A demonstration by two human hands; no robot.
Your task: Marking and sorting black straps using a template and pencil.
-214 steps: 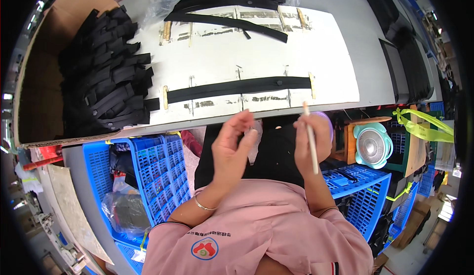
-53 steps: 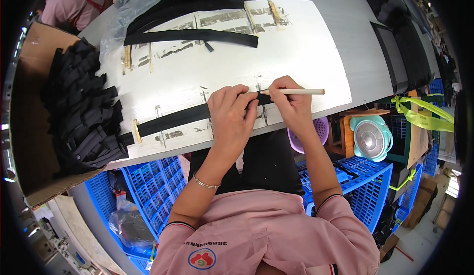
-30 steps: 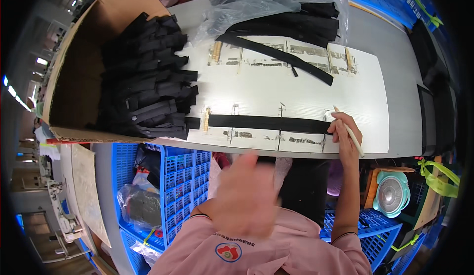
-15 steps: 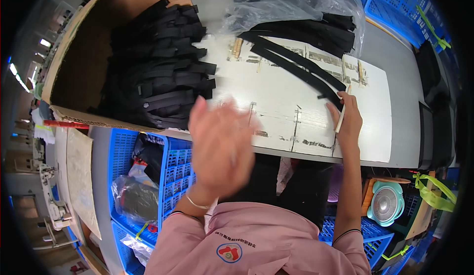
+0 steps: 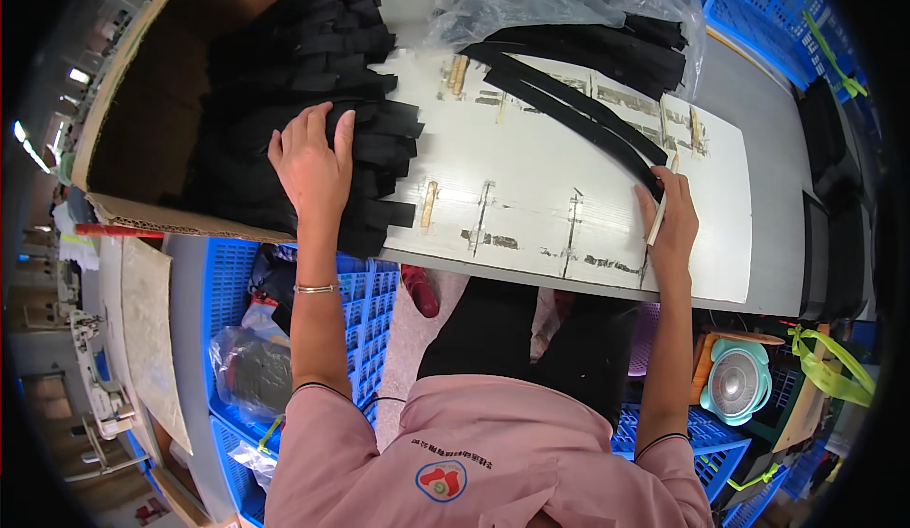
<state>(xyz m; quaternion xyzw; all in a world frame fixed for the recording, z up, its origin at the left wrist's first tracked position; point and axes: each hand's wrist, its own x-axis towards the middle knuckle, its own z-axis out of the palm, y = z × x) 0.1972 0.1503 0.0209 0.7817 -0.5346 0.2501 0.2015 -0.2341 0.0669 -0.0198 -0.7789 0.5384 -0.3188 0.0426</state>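
Note:
My left hand (image 5: 311,163) lies on a pile of black fabric strips (image 5: 275,73), its fingers and thumb spread apart. These strips fill the cardboard box (image 5: 142,210) and overhang its right side in layers. My right hand (image 5: 675,220) has a slim white pencil (image 5: 658,217) held in it, with the point facing away from me. Two long black strips (image 5: 578,125) run slantwise over the white board (image 5: 531,187), and their near ends meet my right fingertips. Whether those fingers also pinch the strips is hidden.
Behind the board, clear plastic (image 5: 550,2) partly covers more black strips (image 5: 626,59). Dark marks and tape streak the board on the grey table (image 5: 758,130). Blue crates (image 5: 370,310) stand under the table's front edge, near a turquoise fan (image 5: 737,383). Another blue crate (image 5: 758,16) stands far right.
My left hand has moved left and away from me, from above the table's front edge onto the strips in the box. My right hand stays nearly in place with the pencil.

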